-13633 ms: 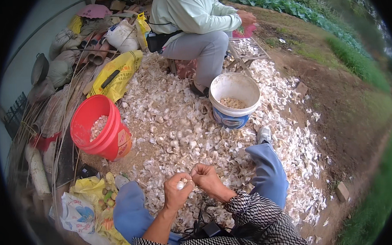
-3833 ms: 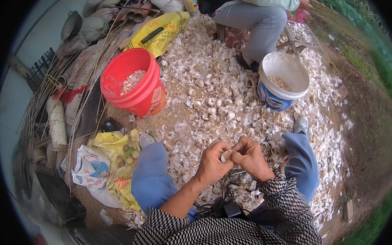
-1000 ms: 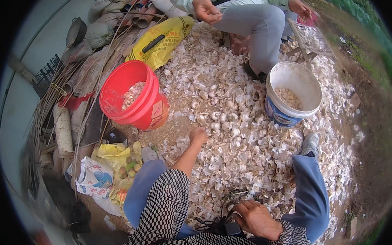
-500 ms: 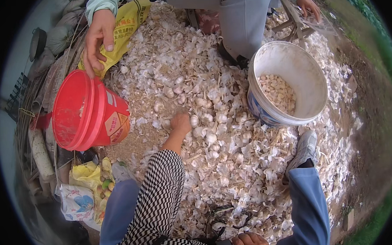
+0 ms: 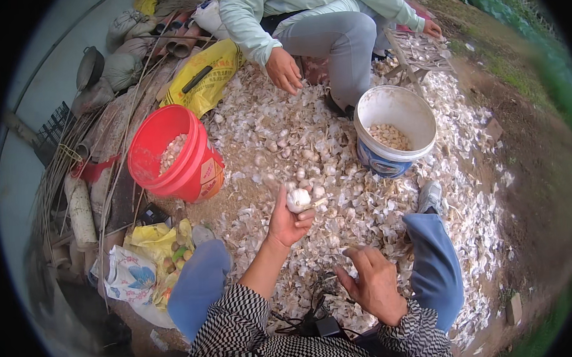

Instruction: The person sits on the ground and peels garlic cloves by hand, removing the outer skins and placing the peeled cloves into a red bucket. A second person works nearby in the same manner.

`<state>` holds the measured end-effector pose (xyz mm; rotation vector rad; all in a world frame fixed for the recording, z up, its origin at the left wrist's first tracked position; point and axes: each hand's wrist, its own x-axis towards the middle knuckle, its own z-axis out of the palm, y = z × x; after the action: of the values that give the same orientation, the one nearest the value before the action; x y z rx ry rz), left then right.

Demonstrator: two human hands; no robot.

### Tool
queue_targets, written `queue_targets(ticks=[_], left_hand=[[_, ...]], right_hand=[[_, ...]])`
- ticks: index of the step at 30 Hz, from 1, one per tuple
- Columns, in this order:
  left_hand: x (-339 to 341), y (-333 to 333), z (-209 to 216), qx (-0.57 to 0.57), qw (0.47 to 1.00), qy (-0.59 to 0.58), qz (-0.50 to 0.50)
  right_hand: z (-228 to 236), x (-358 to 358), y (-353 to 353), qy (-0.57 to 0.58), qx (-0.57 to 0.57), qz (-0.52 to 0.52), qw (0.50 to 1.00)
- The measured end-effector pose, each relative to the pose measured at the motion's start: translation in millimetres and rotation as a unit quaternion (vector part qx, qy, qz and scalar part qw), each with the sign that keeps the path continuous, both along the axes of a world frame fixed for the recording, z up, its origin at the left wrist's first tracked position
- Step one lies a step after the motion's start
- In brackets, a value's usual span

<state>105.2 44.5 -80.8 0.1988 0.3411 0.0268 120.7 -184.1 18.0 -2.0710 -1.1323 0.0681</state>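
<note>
Up front, over the pile of garlic skins (image 5: 364,194), a whole garlic bulb (image 5: 298,198) is gripped in the left hand (image 5: 287,220), stem stub pointing right. Lower and to the right, the right hand (image 5: 372,284) is held empty, fingers loosely spread, so the bulb is reached up-left from it. Hands are kept apart.

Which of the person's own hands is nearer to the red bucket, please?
Left. The left hand, holding a garlic bulb, is just right of the red bucket; the right hand is lower, farther right, empty.
</note>
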Motion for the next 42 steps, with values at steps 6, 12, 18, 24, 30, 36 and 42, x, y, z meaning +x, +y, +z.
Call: queue_targets(ticks=[6,12,18,24,30,36,42], left_hand=[[-57,-50,69,0.202,0.976,0.080,-0.012],[-103,-51,107,0.369,0.924,0.094,-0.014],[-102,-59,59,0.604,0.772,0.114,0.161],[-99,-62,74,0.458,0.872,0.135,0.106],[-103,-47,64,0.280,0.950,0.125,0.056],[-99,-58,47,0.580,0.786,0.152,0.148],[-105,-63,57,0.738,0.651,0.114,0.135]], right_hand=[[-10,-8,34,0.064,0.120,-0.008,0.991],[-12,-34,57,-0.034,0.178,0.058,0.982],[-26,-50,67,-0.172,0.048,0.067,0.982],[-12,-43,73,0.265,0.119,-0.007,0.957],[-11,-43,77,0.401,0.133,0.026,0.906],[-27,-43,69,-0.005,0.109,0.050,0.993],[-21,-46,64,0.057,0.093,0.011,0.994]])
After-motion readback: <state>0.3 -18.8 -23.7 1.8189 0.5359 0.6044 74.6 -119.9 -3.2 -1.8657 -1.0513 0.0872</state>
